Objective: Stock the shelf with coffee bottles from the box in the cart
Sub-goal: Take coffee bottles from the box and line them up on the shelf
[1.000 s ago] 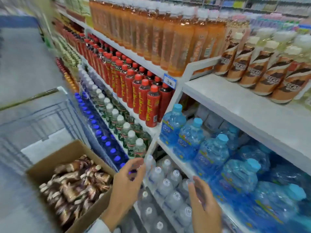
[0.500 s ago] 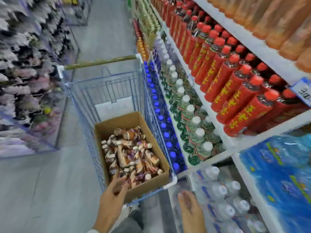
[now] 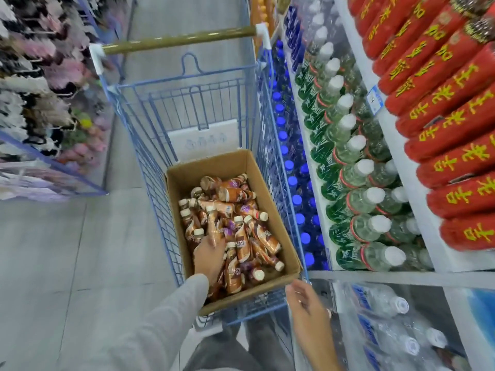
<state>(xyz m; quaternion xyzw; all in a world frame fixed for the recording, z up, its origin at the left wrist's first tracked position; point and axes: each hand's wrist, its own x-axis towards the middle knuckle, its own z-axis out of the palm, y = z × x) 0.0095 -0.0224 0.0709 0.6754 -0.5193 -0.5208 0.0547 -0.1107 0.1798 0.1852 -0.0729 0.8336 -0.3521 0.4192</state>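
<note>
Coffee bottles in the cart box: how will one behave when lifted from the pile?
Coffee bottles lie loose and crisscrossed in the box: pulling one likely shifts neighbours. Round bodies probably roll if laid down. Glossy labels may be slick in the left hand.

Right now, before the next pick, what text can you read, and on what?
"SCAF" (cut off): label of a brown coffee bottle in the cardboard box.
"王老吉": yellow characters on the red bottles on the white shelf.
Blue price tag on the shelf edge: too blurred.
Green labels on the clear bottles, white card behind the box: too blurred.
</note>
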